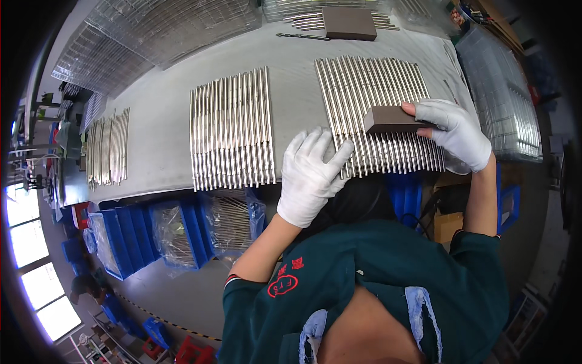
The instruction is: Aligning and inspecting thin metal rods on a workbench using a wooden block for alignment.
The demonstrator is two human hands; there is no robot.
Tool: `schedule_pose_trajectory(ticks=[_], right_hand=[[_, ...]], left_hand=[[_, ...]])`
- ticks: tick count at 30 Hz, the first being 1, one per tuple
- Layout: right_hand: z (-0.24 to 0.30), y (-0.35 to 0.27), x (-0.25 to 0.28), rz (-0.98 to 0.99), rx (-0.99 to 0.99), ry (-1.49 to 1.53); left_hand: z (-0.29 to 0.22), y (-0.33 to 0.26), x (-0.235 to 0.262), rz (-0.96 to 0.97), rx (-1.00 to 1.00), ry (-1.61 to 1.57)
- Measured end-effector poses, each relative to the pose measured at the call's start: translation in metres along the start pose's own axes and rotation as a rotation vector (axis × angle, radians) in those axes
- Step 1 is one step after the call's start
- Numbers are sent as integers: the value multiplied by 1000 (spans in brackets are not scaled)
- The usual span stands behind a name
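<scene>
While the right hand (458, 128) grips the brown block (394, 120) atop the rightmost metal rods (373, 82), the block's long axis runs sideways across theirs; the left hand (310, 173), grip loosely spread, touches their left edge.

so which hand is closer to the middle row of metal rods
Left. The left hand is just right of the middle row of rods, not touching it; the right hand is farther right, gripping a brown block over the right-hand row.
</scene>
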State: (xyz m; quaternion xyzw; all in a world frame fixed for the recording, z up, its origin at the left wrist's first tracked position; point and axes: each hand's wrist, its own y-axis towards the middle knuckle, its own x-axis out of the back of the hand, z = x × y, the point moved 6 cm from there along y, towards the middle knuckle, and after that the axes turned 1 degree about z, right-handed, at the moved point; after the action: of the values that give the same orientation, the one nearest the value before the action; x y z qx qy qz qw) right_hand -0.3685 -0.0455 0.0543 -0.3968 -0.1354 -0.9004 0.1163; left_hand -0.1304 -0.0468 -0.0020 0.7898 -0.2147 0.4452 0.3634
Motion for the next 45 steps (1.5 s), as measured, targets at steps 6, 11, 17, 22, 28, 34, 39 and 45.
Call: schedule_pose_trajectory(ticks=[6, 11, 17, 22, 28, 34, 39, 45], right_hand=[[28, 21, -30, -17, 169, -90], [-13, -11, 14, -29, -150, 59], [-69, -6, 52, -832, -106, 228], [-111, 37, 61, -1014, -58, 329], [-136, 41, 46, -1062, -6, 59], [-136, 42, 38, -1018, -58, 62], [-137, 41, 34, -1002, -54, 43], [-140, 47, 26, -958, -29, 48]], left_hand=[[2, 3, -2, 23, -7, -11], [3, 0, 2, 3, -14, 15], [-4, -1, 3, 66, -7, -12], [-18, 9, -1, 250, -63, 6], [-29, 20, -12, 301, -98, 2], [-16, 12, -2, 316, -62, 18], [-2, -3, 14, 316, -8, 86], [2, -10, 16, 296, -5, 91]])
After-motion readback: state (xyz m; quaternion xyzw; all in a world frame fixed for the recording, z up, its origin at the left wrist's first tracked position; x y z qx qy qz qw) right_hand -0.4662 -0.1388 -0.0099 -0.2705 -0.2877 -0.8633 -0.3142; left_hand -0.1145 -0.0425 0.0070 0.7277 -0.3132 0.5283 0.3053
